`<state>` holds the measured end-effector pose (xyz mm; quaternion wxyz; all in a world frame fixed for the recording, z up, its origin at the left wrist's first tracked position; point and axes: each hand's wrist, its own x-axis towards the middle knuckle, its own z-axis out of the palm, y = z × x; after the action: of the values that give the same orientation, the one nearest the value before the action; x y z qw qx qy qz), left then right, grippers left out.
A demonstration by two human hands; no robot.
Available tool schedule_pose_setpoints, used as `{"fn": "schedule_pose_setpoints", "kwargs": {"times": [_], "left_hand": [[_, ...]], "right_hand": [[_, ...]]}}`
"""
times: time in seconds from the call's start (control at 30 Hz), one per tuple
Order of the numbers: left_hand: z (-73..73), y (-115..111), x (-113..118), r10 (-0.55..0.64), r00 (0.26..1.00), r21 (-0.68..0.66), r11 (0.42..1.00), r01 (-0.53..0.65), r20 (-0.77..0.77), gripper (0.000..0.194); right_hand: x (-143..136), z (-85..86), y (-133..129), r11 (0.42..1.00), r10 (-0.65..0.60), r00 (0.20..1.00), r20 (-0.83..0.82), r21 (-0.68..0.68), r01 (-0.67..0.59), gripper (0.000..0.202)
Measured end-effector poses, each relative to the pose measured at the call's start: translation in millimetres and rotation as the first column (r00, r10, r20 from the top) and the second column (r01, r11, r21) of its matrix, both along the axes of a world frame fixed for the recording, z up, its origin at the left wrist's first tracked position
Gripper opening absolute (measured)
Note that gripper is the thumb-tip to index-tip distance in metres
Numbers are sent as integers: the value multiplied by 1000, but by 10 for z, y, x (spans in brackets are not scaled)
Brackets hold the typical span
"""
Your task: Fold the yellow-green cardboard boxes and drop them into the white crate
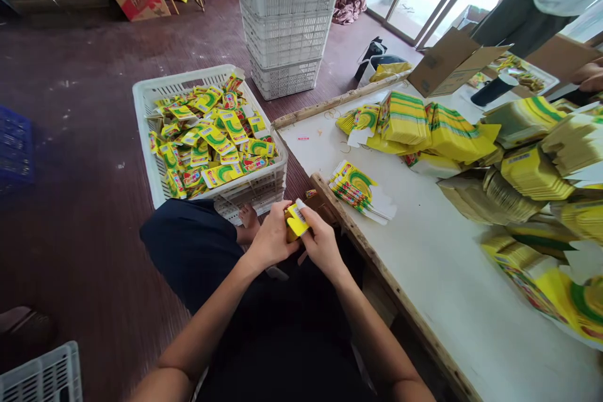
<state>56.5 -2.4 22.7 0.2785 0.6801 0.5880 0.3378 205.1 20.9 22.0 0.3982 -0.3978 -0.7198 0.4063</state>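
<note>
Between my two hands, above my lap, is a small yellow carton (296,221) with a barcode and a flap. My left hand (273,235) grips its left side with the fingers curled round it. The fingers of my right hand (323,240) pinch its right side near the flap. On the white table (424,251) just right of my hands lies a small stack of flat yellow-and-green cartons (352,187). To the front left, a white plastic crate (141,132) is heaped with small yellow-green packets (219,138).
Stacks of flattened yellow cartons (405,122) cover the table's far right part. The table has a raised wooden edge (377,267). Tall white crates (292,19) stand ahead. A blue crate (16,147) is at left. Beyond the table stands another person near an open cardboard box (447,63).
</note>
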Motion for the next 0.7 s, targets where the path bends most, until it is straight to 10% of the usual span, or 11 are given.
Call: {"fn": "schedule_pose_setpoints", "kwargs": {"times": [0.2,0.43,0.57,0.7], "left_hand": [[131,-21,-151,31,1000,-14,999,-31,-5,42],[205,30,-210,115,983,-47,993,-109,142,56],[183,45,-110,445,781,-199,895,-399,438,69],[240,32,-43,509,533,-393,861,-322,676,50]], "right_hand": [[136,-78,95,988,61,984,169,132,-84,45],[226,-60,180,966,52,972,228,235,-107,24],[191,-35,169,956,-87,987,137,291,44,25],[148,-41,112,951,-120,989,90,296,88,29]]}}
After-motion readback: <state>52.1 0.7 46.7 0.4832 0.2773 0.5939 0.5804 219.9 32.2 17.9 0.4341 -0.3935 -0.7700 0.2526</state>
